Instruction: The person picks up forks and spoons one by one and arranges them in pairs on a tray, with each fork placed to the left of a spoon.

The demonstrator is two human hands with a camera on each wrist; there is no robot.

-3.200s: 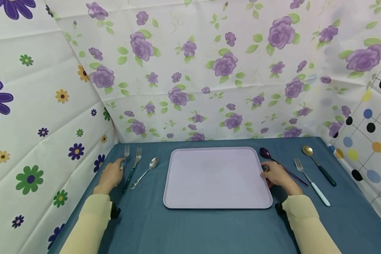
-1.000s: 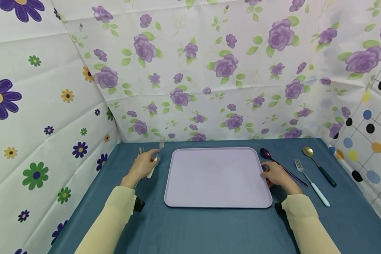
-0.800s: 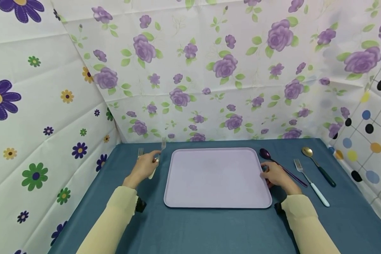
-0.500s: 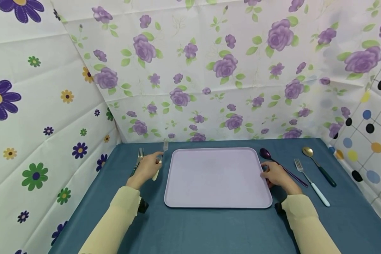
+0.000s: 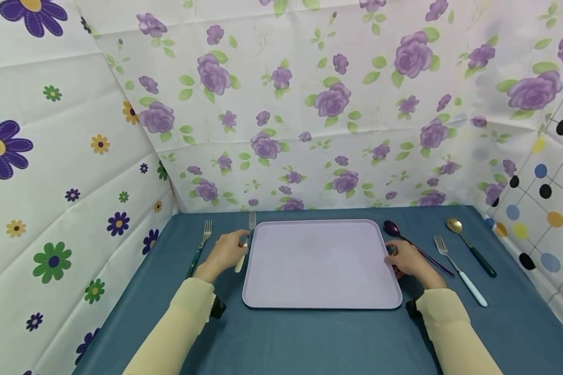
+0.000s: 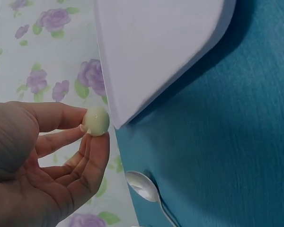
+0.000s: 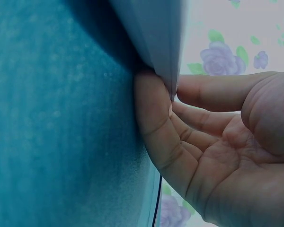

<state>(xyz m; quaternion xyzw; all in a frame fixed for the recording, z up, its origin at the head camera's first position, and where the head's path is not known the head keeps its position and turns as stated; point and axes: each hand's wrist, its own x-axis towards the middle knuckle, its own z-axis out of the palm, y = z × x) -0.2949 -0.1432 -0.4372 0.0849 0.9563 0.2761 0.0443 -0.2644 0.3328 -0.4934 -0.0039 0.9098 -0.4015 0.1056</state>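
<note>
Left hand [image 5: 226,249] had the cream-handled fork [image 5: 241,263], fingers narrow in a thumb-and-fingertip pinch. Right hand [image 5: 405,256] had the tray [image 5: 322,264] by its right rim, fingers narrow too.

Key relation: tray lay directly right of the left fingers, its left rim just beside them. Fork's long axis ran near-to-far, about parallel with that rim; tines stuck out past the fingers, away from the person, handle back toward the person. Left hand was the near one to both fork and left rim; right hand sat across the tray's full width. Couldn't tell whether the fork touched rim or tabletop [image 5: 323,338].

Neighbours: green-handled fork [image 5: 196,257] left of the left fingers; purple spoon [image 5: 427,257] just right of the right fingers.

View differences: head gave the fork's full direction but hid the silver spoon [image 6: 143,186]. Left wrist showed that spoon near the left fingers, bowl plus part of the stem, but the fork only as a pale rounded end, tines out of sight. Right wrist showed a finger tucked under the rim, thumb opposite; from the head that underside grip was mostly hidden.
</note>
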